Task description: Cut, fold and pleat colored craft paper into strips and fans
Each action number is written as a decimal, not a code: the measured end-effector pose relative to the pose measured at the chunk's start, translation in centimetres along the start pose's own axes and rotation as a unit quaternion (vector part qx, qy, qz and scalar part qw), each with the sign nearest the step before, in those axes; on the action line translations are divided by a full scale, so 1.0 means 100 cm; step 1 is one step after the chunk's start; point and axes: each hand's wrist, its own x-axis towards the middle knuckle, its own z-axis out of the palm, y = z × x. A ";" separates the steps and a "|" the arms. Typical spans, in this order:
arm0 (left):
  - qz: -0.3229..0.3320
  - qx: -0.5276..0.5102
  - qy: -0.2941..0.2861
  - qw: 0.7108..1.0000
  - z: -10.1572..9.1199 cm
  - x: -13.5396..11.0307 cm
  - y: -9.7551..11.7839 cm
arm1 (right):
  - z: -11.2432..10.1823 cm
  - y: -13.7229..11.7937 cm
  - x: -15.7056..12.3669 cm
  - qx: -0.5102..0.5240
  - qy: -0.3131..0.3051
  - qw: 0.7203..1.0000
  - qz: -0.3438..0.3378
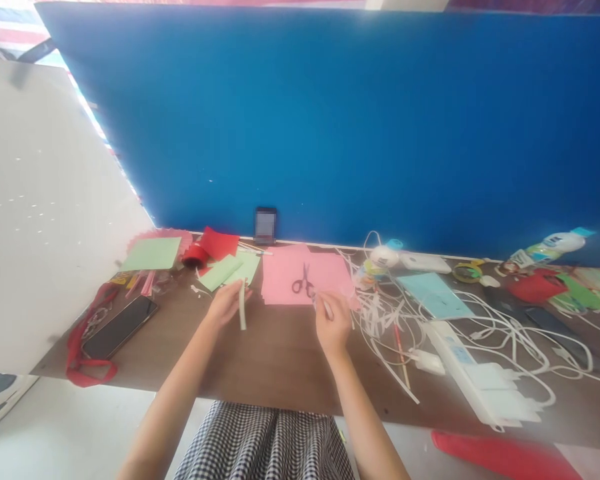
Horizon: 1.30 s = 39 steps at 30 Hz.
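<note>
My left hand (226, 305) is closed on a pale green paper strip (242, 308) that hangs down from its fingers above the brown table (275, 360). My right hand (333, 325) is closed in a pinch on a small pale strip whose details are blurred. Just beyond it lie small scissors (303, 283) on a stack of pink paper (307, 277). Both hands are near the table's middle, a little apart.
Green and red paper sheets (153, 253) lie at the left, with a phone (120, 327) and a red lanyard (83, 363). A tangle of white cables (505, 333), a power strip (475, 373), a light blue sheet (433, 293) and a bottle (550, 247) fill the right. A blue partition (330, 120) stands behind.
</note>
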 end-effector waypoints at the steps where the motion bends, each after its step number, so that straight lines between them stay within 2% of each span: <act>1: -0.018 -0.023 -0.006 1.000 -0.001 0.005 -0.005 | 0.001 0.001 -0.001 0.011 -0.014 1.000 0.003; 5: -0.005 0.060 0.032 0.998 0.003 0.015 -0.020 | 0.009 0.001 -0.016 0.067 -0.123 0.990 0.014; 8: 0.059 0.138 0.079 0.986 -0.004 0.019 -0.022 | 0.010 0.004 -0.026 0.092 -0.155 0.983 0.031; 10: 0.126 0.296 0.135 0.937 -0.014 0.021 -0.019 | 0.009 0.008 -0.029 0.094 -0.154 0.982 0.045; 13: 0.131 0.464 0.178 0.858 -0.028 0.025 -0.016 | 0.007 0.011 -0.030 0.097 -0.146 0.982 0.065; 17: 0.097 0.584 0.163 0.789 -0.036 0.029 -0.016 | 0.011 0.011 -0.031 0.111 -0.154 0.979 0.075; 20: 0.088 0.621 0.157 0.763 -0.040 0.034 -0.016 | 0.015 0.010 -0.033 0.116 -0.166 0.976 0.073; 24: 0.070 0.606 0.154 0.778 -0.051 0.042 -0.012 | 0.015 0.012 -0.033 0.114 -0.173 0.975 0.083; 29: 0.090 0.547 0.124 0.823 -0.060 0.043 -0.004 | 0.014 0.014 -0.035 0.115 -0.176 0.971 0.113; 36: 0.120 0.422 0.033 0.898 -0.058 0.030 0.002 | 0.018 0.013 -0.032 0.142 -0.196 0.958 0.157; 39: 0.116 0.343 -0.034 0.932 -0.051 0.021 0.008 | 0.018 0.011 -0.026 0.152 -0.203 0.950 0.185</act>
